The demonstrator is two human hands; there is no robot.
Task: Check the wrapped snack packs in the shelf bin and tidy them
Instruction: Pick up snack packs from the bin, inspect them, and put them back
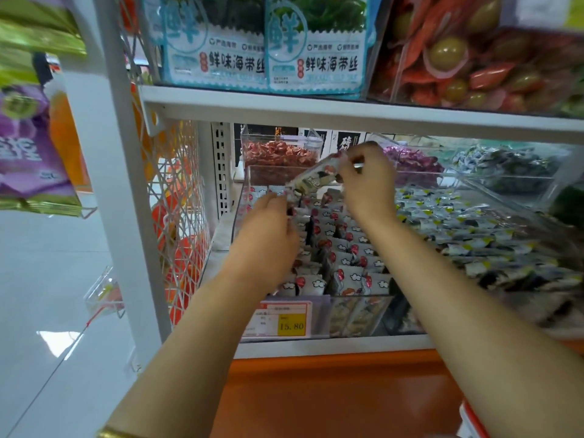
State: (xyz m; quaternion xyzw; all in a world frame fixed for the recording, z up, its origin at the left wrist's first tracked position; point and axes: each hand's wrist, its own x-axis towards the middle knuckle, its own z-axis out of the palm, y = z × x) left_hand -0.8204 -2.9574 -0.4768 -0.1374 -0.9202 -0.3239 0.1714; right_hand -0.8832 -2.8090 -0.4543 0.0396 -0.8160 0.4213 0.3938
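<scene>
A single head-worn wide-angle view looks forward and down, close over the clear plastic shelf bin point(237, 213), from its front.

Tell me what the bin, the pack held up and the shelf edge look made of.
Bin: clear rigid plastic, probably acrylic; packs show through its glossy walls. Held pack: thin printed plastic film, slightly shiny. Shelf edge: likely white painted metal, smooth, matte.

Bin point(239, 203) open-topped; upper shelf point(347, 110) overhangs above; snack packs point(344, 248) crowd inside.
</scene>
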